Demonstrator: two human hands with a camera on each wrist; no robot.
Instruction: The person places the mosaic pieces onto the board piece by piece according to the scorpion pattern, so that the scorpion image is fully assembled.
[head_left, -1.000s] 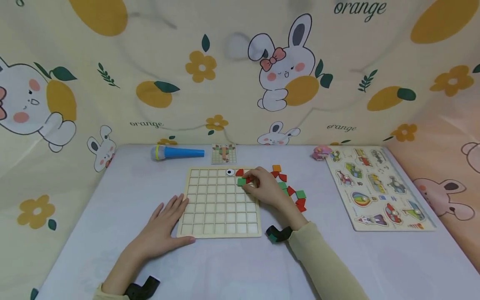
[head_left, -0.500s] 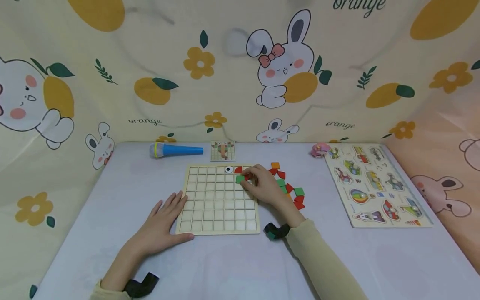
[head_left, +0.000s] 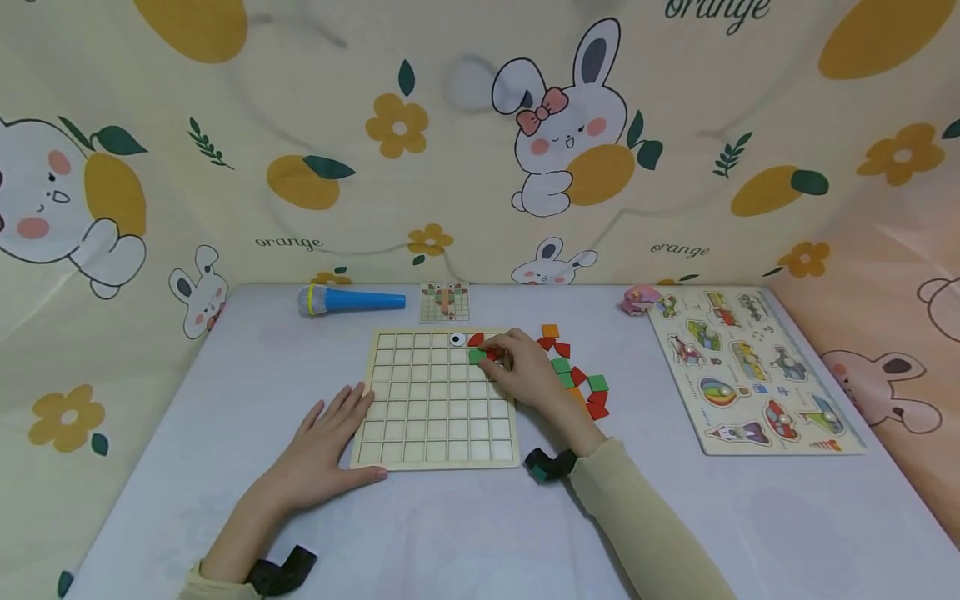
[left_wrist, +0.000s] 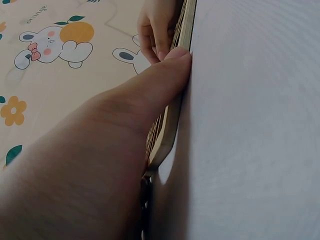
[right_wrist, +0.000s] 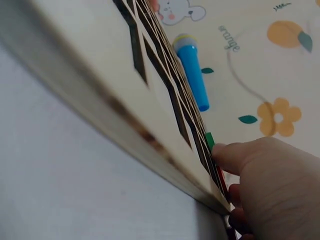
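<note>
A wooden grid board (head_left: 438, 409) lies on the table in the middle of the head view. My left hand (head_left: 330, 450) spreads flat at its left edge, the thumb at the near left corner. At the board's upper right, my right hand (head_left: 521, 367) pinches a green square tile (head_left: 477, 357) between thumb and forefinger. In the right wrist view the thumb meets this green tile (right_wrist: 209, 139) low over the grid. A red tile (head_left: 491, 354) shows partly under the fingers. In the top row sit an eye tile (head_left: 457, 340) and a red quarter-round tile (head_left: 476, 340).
Loose red, green and orange tiles (head_left: 576, 375) lie right of the board. A pattern card (head_left: 445, 302) and a blue toy microphone (head_left: 356, 300) are behind it. A picture puzzle board (head_left: 753, 375) and a small pink toy (head_left: 639, 299) stand at the right.
The right hand and the green tile have shifted slightly left on the board. The left hand stays at the board's edge. The head view has tilted a little.
</note>
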